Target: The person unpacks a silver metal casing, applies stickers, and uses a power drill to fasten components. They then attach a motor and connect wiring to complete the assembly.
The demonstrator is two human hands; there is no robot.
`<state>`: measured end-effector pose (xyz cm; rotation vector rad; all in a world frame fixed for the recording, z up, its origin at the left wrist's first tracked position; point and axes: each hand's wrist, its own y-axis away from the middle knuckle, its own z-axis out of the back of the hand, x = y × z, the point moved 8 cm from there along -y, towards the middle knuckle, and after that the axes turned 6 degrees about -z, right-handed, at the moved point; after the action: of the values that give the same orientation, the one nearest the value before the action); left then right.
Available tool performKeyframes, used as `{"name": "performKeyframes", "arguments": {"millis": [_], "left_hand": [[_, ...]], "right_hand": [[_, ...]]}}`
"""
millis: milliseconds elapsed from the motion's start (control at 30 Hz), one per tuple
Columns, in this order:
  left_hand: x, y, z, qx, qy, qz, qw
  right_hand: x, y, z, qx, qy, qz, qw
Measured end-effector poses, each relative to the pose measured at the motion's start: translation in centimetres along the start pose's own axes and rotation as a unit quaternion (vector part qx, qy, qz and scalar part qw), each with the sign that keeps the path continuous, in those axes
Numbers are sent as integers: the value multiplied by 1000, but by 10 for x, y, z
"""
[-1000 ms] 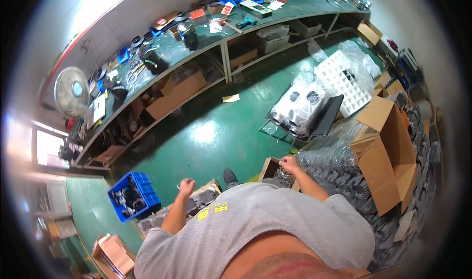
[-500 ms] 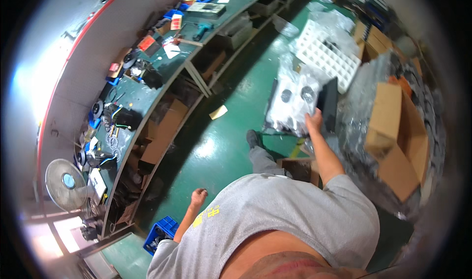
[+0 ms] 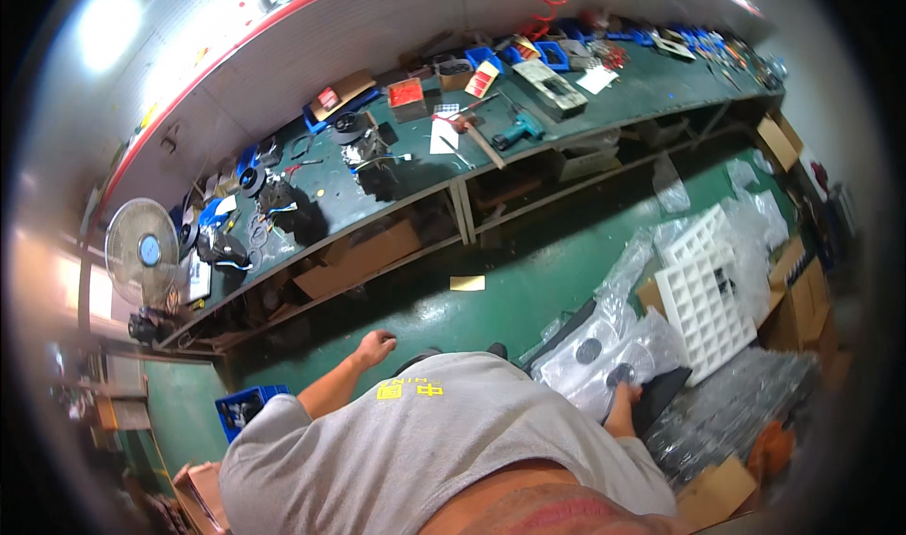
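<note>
My left hand (image 3: 377,348) hangs over the green floor in front of me, its fingers loosely curled with nothing visible in them. To the right, my right hand (image 3: 624,409) is closed on the near edge of a clear plastic bag (image 3: 604,332). Dark round parts (image 3: 588,350) show through the plastic. Part of my right hand's grip is hidden by the bag. Black flat panels (image 3: 668,398) stick out from under and beside the bag. A white gridded tray (image 3: 703,299) lies just beyond, with loose clear plastic (image 3: 750,271) over its far side.
A long green workbench (image 3: 425,172) runs across the far side, bearing motor-like assemblies (image 3: 363,153), a hammer (image 3: 481,141) and a teal power drill (image 3: 519,131). A fan (image 3: 142,244) stands left. A blue crate (image 3: 231,412) is left of me; a plastic-wrapped stack (image 3: 736,412) lies right.
My view has turned left, bringing more of the bench into sight. The bag and tray now appear lower and farther right. My right hand stays at the bag; my left remains curled.
</note>
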<state>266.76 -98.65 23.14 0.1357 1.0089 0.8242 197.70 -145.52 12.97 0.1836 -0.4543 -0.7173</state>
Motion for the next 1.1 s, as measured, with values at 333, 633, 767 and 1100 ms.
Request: {"name": "performKeyframes", "arguments": {"millis": [333,633,767,1100], "left_hand": [[-33,-97,10,59,-68,4,996],[28,-200,43,44,-59,17,997],[19,-241,69,-10,17,30,999],[20,-273,85,17,72,44,996]], "right_hand": [[66,53,4,56,110,3,992],[214,95,18,60,177,122,975],[293,116,9,73,204,179,960],[443,131,-42,128,241,300,914]]}}
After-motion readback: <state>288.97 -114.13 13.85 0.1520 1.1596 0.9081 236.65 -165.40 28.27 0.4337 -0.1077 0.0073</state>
